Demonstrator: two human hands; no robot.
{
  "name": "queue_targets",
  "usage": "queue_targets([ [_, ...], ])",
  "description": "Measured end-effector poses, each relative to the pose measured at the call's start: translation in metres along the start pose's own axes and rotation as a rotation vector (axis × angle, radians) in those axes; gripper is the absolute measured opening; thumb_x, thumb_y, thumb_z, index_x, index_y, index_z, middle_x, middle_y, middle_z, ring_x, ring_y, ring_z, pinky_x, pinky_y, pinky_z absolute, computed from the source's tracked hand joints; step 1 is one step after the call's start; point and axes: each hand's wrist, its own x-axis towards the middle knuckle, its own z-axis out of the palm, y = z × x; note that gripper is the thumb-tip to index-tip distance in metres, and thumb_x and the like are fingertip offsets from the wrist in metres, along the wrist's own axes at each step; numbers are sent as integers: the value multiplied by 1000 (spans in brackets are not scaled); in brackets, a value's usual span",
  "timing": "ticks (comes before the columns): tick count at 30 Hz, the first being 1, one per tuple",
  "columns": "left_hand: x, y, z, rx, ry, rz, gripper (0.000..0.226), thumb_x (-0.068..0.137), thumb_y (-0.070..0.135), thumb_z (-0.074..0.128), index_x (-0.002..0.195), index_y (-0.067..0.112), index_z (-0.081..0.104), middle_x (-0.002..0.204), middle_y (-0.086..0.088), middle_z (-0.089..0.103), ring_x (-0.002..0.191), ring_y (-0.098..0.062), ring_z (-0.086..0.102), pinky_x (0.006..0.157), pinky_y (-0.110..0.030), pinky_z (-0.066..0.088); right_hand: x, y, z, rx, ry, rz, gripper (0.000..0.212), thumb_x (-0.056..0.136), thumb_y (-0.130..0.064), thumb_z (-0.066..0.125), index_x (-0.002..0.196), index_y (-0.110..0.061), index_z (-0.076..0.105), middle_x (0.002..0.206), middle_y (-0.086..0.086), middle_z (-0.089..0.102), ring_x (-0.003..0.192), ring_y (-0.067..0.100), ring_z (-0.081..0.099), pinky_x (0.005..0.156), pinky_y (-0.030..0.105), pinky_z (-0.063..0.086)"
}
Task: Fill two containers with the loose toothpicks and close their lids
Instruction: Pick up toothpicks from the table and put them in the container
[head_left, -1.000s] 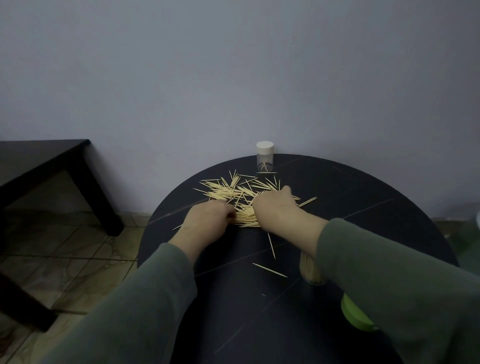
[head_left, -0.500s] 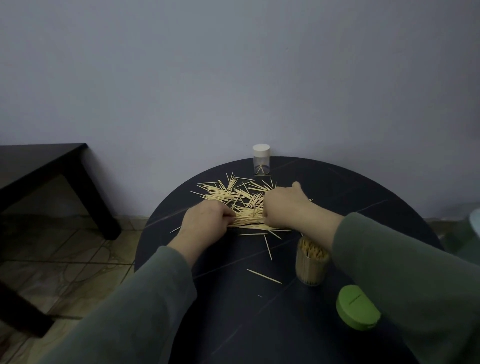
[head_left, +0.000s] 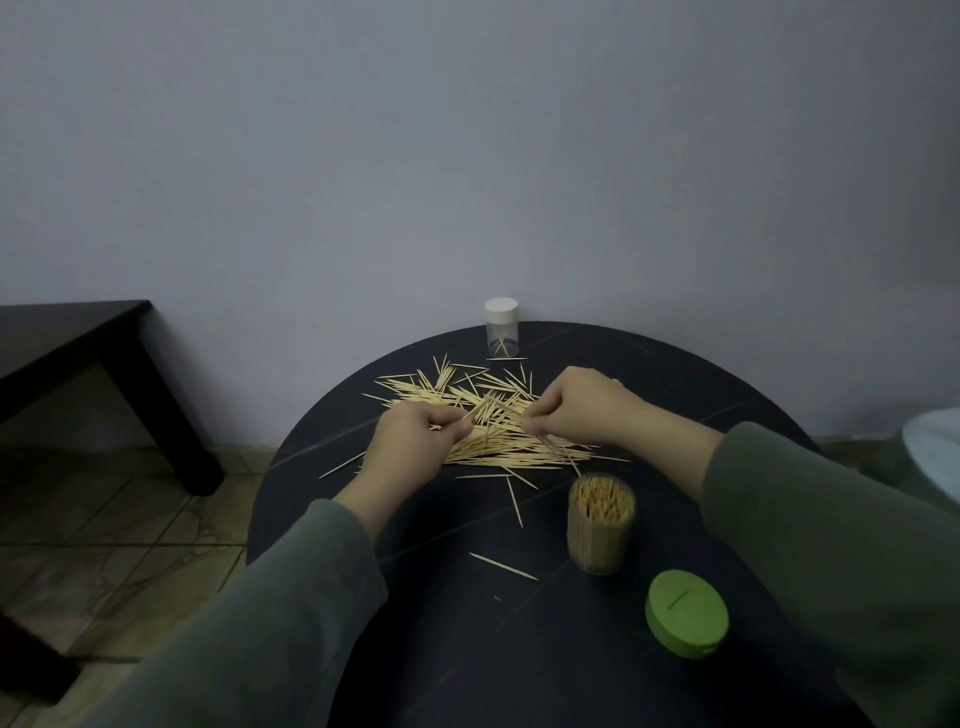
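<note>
Gathering, head view | left hand (head_left: 410, 447) and right hand (head_left: 576, 405), flat on the pile (head_left: 498, 431) a second ago, now each pinch a few picks | open jar (head_left: 600, 519) nearly full, near bench (head_left: 467, 649) edge | green lid (head_left: 685, 613) off | capped jar (head_left: 502, 327) almost empty

No text, label, brand or number can be read anywhere. The green lid (head_left: 685, 613) shows only a plain slot.

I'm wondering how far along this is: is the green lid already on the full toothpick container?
No, the green lid lies on the table beside the open container.
</note>
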Motion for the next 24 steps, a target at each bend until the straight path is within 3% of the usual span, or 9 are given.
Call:
queue_targets([
  [2,-5,10,2,-146,-12,-14,26,88,25,68,112,16,72,98,9,66,92,-2,54,83,-21,37,-5,5,-5,127,23,-13,25,85,-36,69,107,-24,74,112,-7,70,105,12,58,102,46,44],
  [4,-11,20,4,-313,-26,-16,25,88,22,68,112,13,71,100,11,66,88,2,57,82,-20,38,-13,9,-11,238,51,-41,26,85,-32,70,109,-22,73,113,-5,70,98,7,58,92,33,49],
  [7,-22,36,8,-579,-74,-57,29,90,20,65,117,11,69,115,2,69,89,0,60,93,-34,47,-26,17,-18,365,105,-81,26,85,-29,70,109,-19,72,111,-4,71,94,4,58,73,16,43],
  [9,-27,43,12,-666,-120,-83,30,90,22,64,119,13,68,110,3,67,93,-9,55,79,-40,54,-36,21,-23,442,142,-88,27,86,-28,70,110,-18,72,105,-8,70,92,1,58,70,12,40],
  [10,-30,45,13,-708,-145,-91,29,90,24,64,118,15,69,103,3,69,70,-30,59,60,-32,53,-41,22,-26,488,159,-92,27,86,-27,69,111,-18,72,102,-10,69,91,0,59,70,12,40],
  [11,-32,47,15,-743,-170,-90,28,90,25,64,116,17,70,97,3,71,54,-18,39,49,-22,43,-47,24,-28,535,174,-99,27,86,-27,69,111,-17,72,100,-10,69,92,0,59,70,11,41],
  [12,-34,48,17,-770,-198,-83,27,90,26,64,115,18,70,92,4,72,59,-13,45,46,-18,35,-53,26,-30,576,184,-107,27,86,-26,69,111,-17,71,100,-10,69,95,1,60,72,12,43],
  [15,-43,53,23,-857,-287,-52,26,88,25,64,112,16,71,79,11,63,61,-7,34,44,-16,28,-72,32,-30,638,170,-138,27,86,-26,68,111,-18,71,100,-10,71,97,0,62,76,13,47],
  [24,-69,57,37,-811,-399,0,22,91,23,61,109,17,73,61,16,57,55,-3,34,47,-18,24,-99,50,-14,643,72,-231,22,86,-22,66,107,-21,72,84,-17,73,89,-2,66,74,14,50],
])
